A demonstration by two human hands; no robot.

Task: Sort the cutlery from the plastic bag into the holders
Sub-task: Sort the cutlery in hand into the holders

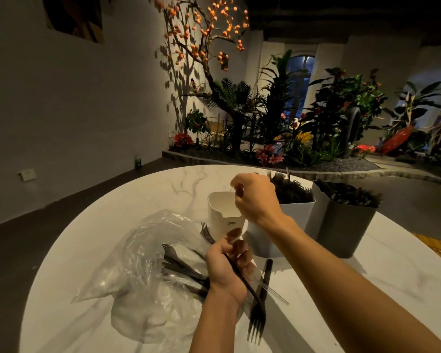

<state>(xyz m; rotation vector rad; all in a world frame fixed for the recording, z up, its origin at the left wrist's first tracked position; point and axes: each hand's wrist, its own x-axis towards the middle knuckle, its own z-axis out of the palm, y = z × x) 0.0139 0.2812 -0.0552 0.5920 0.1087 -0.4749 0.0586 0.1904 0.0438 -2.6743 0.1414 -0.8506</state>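
Note:
My left hand [227, 266] grips the handle of a black utensil [247, 286] low over the table. A black fork [259, 319] lies just right of it, tines toward me. Higher up, my right hand [255, 197] hovers over the small white holder [222, 212], its curled fingers pinching what looks like a thin clear wrapper. The crumpled plastic bag [148, 263] lies on the left with several black cutlery pieces [181, 268] poking out. A light grey holder [298, 210] and a dark grey holder [346, 225] stand behind, both full of black cutlery.
Everything sits on a round white marble table [138, 200]. One fork [206, 233] lies beside the white holder. A clear plastic sliver [273, 291] lies near the black fork. A planted bed of flowers and trees [290, 128] fills the room behind.

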